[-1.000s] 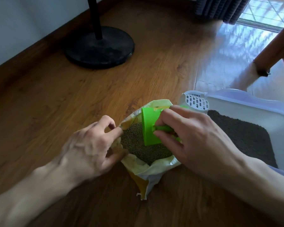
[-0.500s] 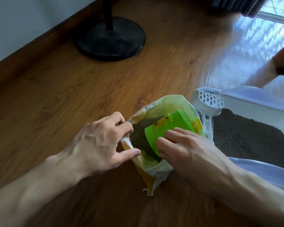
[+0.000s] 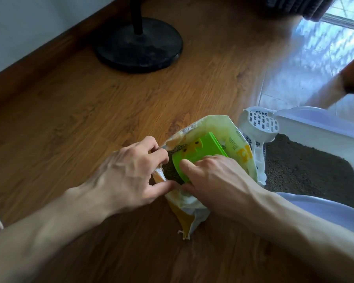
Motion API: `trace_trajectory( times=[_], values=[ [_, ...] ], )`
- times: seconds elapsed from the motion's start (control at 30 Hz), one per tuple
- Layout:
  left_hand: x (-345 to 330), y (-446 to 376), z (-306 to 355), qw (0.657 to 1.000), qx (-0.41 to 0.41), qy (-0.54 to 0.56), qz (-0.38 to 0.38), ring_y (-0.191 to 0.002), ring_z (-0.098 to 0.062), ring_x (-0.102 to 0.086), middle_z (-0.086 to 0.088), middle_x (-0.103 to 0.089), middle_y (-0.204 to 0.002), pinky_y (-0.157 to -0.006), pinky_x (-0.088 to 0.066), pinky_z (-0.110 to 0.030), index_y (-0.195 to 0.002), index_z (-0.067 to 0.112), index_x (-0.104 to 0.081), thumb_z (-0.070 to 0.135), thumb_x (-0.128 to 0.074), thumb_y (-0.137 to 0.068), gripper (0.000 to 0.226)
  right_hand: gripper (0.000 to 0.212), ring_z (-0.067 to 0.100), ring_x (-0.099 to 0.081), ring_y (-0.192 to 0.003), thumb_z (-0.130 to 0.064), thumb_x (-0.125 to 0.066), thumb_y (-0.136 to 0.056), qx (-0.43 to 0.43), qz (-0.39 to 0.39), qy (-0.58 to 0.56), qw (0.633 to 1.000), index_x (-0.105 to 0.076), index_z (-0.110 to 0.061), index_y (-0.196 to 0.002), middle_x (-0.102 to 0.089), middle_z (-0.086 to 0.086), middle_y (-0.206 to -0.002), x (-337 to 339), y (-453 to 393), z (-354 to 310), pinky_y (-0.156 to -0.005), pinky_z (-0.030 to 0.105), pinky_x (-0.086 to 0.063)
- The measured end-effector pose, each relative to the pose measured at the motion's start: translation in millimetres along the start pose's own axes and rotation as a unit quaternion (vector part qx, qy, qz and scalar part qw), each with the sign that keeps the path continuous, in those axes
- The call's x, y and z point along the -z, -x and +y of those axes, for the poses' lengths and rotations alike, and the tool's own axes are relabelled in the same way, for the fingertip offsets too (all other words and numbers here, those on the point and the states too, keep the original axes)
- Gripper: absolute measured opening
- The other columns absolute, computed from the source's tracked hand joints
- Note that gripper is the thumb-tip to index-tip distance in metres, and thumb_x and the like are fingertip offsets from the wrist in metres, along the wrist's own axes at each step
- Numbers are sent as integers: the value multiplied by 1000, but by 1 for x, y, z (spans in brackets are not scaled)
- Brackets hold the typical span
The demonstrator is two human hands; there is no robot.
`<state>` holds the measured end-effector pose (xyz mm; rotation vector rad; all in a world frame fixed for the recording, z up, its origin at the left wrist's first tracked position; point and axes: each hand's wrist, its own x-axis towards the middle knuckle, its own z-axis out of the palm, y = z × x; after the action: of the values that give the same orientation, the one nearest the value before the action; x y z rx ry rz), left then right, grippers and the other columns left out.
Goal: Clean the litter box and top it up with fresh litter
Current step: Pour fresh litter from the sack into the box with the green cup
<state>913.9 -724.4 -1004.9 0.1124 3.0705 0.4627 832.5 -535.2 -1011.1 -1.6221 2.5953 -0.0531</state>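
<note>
Here the left hand [image 3: 127,176] pinches the open rim of the litter bag [image 3: 229,137]. The right hand [image 3: 215,180] grips the green scoop [image 3: 196,154], which is dug into the bag's pellets beside the litter box [image 3: 315,123].

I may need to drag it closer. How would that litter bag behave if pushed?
Probably floppy: the litter bag has creased, thin walls, and the left hand holds its rim open. Likely bottom-heavy with granules, so it may slump rather than slide.

small print on litter bag [image 3: 236,139], unreadable
</note>
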Motion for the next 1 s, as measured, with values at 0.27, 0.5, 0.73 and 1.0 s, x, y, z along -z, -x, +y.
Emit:
trace_trajectory(
  times=[0.27,0.5,0.73,1.0],
  values=[
    [0,3,-1,1000,-5,2,0,-79,-11,-56,9,-51,-104,-64,-50,-26,-105,28,-63,73,-49,-77,55,22,10,-46,-50,-43,-57,-90,-132,108,-257,951,-49,-23,-85,-50,-6,-56,10,21,13,-49,28,-38],
    [0,1,-1,1000,-5,3,5,-74,-10,-53,8,-52,-103,-63,-51,-27,-106,27,-63,77,-45,-76,60,35,8,-36,-53,-20,-58,-94,-266,183,-424,846,-45,-14,-62,-38,-4,-55,5,38,32,-49,25,-31],
    [1,2,-1,1000,-9,12,4,-73,-8,-53,9,-53,-103,-61,-48,-25,-106,27,-64,76,-46,-76,61,24,23,-42,-50,-19,-36,-80,-279,194,-570,748,-39,-11,-58,-41,-2,-48,7,44,33,-48,35,-34],
    [0,0,0,999,-23,28,20,-78,-11,-61,11,-57,-100,-60,-54,-33,-104,27,-66,80,-43,-75,64,24,44,-45,-59,-30,-38,-81,-243,269,-546,755,-45,-15,-63,-51,6,-58,-8,60,39,-53,53,-42]
  ],
)
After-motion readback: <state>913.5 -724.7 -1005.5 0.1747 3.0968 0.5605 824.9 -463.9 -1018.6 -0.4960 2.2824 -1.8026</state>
